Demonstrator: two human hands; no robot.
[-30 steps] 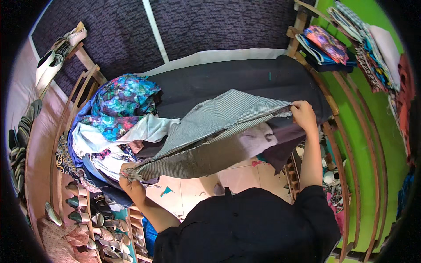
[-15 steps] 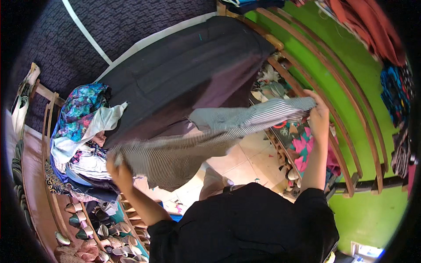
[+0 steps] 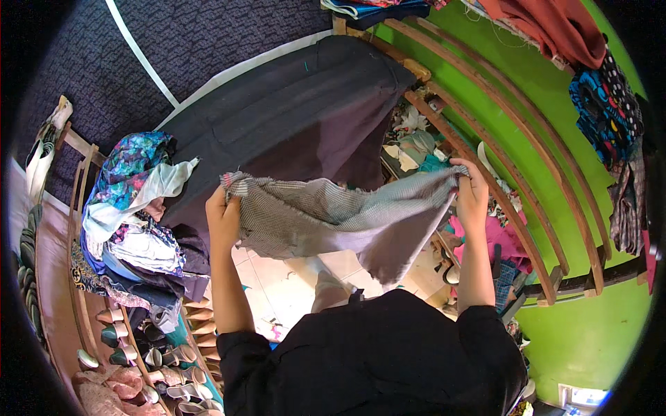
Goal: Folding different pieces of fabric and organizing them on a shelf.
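Observation:
A grey striped piece of cloth (image 3: 333, 208) hangs stretched between my hands in front of my body. My left hand (image 3: 223, 211) is closed on its upper left corner. At the other end, my right hand (image 3: 470, 191) pinches the upper right corner. The middle of the cloth sags, and a lower point droops toward the right. Behind it lies a large dark fabric (image 3: 277, 104) spread over a surface, with a brownish-purple part folding over the near edge.
A pile of mixed fabrics (image 3: 135, 201) is at the left. Below it, shoes (image 3: 180, 374) line a wooden rack. Curved wooden slats (image 3: 499, 104) run along the green wall (image 3: 583, 340) at right, with scraps (image 3: 416, 149) beneath. More cloth (image 3: 548, 28) hangs at upper right.
My hands have come closer together, the left moving right and up, the right slightly left and down. The cloth, tilted and taut before, now hangs more level and slack.

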